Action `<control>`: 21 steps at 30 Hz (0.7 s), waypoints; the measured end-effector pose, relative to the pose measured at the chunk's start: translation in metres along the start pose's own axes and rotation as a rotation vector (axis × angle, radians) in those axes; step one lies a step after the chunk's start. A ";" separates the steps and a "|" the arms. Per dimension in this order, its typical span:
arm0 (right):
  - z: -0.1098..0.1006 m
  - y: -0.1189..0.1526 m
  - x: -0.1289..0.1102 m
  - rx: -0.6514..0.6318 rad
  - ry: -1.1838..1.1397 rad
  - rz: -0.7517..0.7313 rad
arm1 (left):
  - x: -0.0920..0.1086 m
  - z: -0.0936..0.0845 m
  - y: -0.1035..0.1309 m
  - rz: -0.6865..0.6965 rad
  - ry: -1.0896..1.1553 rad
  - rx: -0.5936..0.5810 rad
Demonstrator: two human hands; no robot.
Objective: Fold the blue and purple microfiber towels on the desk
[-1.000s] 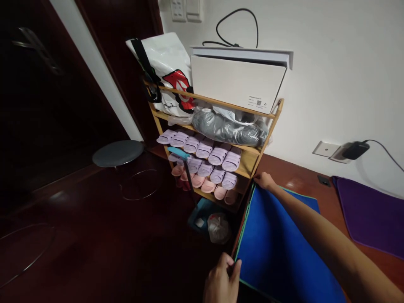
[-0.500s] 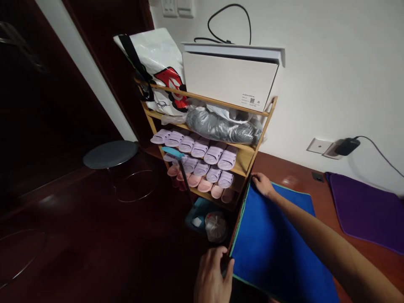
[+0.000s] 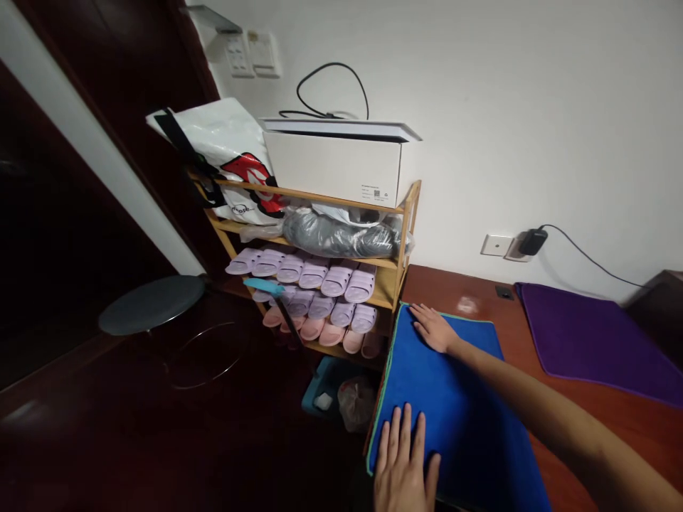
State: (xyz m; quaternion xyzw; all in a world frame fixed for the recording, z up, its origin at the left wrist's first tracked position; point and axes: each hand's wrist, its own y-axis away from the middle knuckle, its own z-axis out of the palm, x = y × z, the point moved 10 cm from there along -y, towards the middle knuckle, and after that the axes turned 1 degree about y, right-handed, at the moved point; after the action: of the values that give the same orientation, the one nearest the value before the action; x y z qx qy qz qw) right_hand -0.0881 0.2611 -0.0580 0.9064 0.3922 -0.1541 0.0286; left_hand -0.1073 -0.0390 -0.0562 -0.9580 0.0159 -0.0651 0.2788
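Observation:
A blue cloth (image 3: 453, 398) with green edging lies spread on the reddish-brown wooden tabletop, reaching its left edge. Near the cloth's far left corner, my right hand (image 3: 433, 328) rests flat on it with fingers stretched out. My left hand (image 3: 403, 469) lies on the near left part of the same cloth, palm down and fingers spread. Neither hand grips anything. To the right, a purple cloth (image 3: 592, 338) lies on the tabletop, apart from both hands. The near end of the blue cloth is partly cut off by the frame and shaded.
Beyond the table's left end stands a wooden rack (image 3: 392, 284) with several purple and pink slippers, a white box (image 3: 331, 167) and a white bag (image 3: 224, 135). A blue bin (image 3: 314, 398) sits on the floor, and a round stool (image 3: 152, 302) stands left. A black adapter (image 3: 532, 242) is plugged into the wall.
My left hand has moved from the cloth's left edge onto its top and opened out. The fingers of my right hand have left the far corner and now lie flat. The view has shifted.

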 end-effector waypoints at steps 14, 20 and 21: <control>-0.003 0.120 0.142 0.027 0.132 0.283 | 0.155 0.049 -0.082 0.071 0.371 -0.211; -0.010 0.121 0.147 0.039 0.127 0.280 | 0.205 0.079 -0.067 0.162 0.442 -0.432; -0.011 0.124 0.149 0.048 0.120 0.282 | 0.210 0.080 -0.064 0.169 0.454 -0.452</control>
State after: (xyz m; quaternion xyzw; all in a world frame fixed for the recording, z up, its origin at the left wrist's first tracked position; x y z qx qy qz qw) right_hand 0.1001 0.2826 -0.1012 0.9605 0.2583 -0.1033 0.0047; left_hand 0.1110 0.0437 -0.0646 -0.9521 0.1709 -0.2482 0.0527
